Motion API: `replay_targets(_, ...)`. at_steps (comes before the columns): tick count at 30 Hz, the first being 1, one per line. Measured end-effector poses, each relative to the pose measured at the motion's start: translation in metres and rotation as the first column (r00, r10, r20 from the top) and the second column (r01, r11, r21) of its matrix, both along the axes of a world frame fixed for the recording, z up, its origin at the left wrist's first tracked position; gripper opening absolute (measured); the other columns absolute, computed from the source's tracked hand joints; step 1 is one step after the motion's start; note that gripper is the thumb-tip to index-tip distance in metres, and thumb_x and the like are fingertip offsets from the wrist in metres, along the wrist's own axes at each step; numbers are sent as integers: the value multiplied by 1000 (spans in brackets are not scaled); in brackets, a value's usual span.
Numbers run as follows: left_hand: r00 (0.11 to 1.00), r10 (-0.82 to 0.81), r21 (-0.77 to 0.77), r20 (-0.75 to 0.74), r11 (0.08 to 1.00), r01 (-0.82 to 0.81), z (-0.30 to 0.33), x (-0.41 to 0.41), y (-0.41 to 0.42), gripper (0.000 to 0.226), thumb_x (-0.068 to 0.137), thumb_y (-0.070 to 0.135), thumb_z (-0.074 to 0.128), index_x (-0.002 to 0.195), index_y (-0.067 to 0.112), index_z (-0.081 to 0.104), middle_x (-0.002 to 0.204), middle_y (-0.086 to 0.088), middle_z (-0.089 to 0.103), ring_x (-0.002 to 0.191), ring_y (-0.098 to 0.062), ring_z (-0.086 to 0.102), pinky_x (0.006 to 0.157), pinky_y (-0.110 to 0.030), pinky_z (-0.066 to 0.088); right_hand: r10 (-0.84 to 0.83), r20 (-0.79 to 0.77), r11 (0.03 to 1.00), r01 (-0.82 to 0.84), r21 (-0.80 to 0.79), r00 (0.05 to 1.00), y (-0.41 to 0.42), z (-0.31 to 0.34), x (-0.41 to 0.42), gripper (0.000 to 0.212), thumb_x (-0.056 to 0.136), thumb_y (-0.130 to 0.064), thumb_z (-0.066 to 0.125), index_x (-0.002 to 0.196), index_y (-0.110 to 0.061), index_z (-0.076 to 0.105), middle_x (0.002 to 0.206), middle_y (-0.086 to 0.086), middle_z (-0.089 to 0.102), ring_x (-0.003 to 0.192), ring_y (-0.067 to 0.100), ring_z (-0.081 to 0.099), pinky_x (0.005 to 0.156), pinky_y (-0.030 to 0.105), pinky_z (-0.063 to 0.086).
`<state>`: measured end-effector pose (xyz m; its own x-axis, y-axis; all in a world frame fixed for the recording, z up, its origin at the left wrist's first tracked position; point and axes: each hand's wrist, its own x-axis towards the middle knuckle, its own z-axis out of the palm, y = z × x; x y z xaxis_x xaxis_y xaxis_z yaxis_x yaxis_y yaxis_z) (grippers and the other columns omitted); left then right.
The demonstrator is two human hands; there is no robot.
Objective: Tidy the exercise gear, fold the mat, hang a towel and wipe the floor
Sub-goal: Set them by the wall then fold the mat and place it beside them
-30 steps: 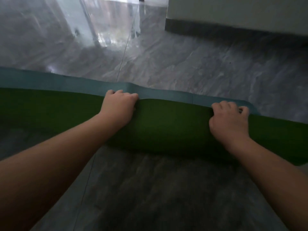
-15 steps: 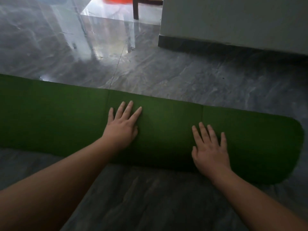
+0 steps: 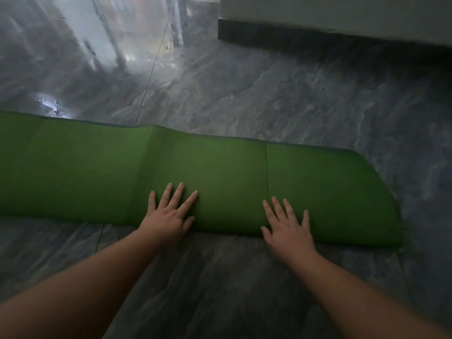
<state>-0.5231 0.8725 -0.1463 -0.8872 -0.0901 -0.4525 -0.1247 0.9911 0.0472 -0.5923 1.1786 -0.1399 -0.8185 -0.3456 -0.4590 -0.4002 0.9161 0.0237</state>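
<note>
Green mat (image 3: 220, 172) flat on the gray floor (image 3: 269, 99), folded into a long strip, running from the left edge of the view to a rounded end at the right. Fold lines across it, one near the middle, one just right of that. Thin blue-gray edge peeking out along the far side.

Left hand (image 3: 168, 216) flat on the mat near its front edge, fingers straight and spread, gripping nothing. Right hand (image 3: 288, 228) the same, flat on the front edge, fingers spread, just pressing. Hands well apart, one fold line between them.

Probably soft and bendy, light, a bit springy, so likely to pop back open without a push. Looks grippy, not slippery. Not easy to break. Best place to take hold: the long front edge, both hands apart like now, then lift and fold along the lines. White wall (image 3: 342, 13) with a dark base far behind.
</note>
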Motion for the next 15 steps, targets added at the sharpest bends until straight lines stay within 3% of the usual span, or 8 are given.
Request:
replay_targets(3, 999, 34, -9, 32, 999, -34, -4, -4, 3, 65, 97, 63, 16, 151, 46, -17, 164, -3, -19, 149, -28, -22, 117, -62, -9, -48, 23, 999, 48, 8, 999, 0, -7, -4, 66, 101, -55, 19, 154, -38, -15, 164, -9, -18, 152, 19, -15, 114, 69, -1)
replay_targets(15, 980, 131, -16, 149, 991, -131, -13, -11, 12, 65, 98, 63, 17, 147, 50, -24, 161, 2, -28, 148, -27, -25, 114, -67, -7, -117, 42, 992, 119, -44, 992, 2, -19, -10, 68, 99, -59, 27, 153, -45, -12, 164, -13, -17, 152, 18, -12, 116, 67, 3)
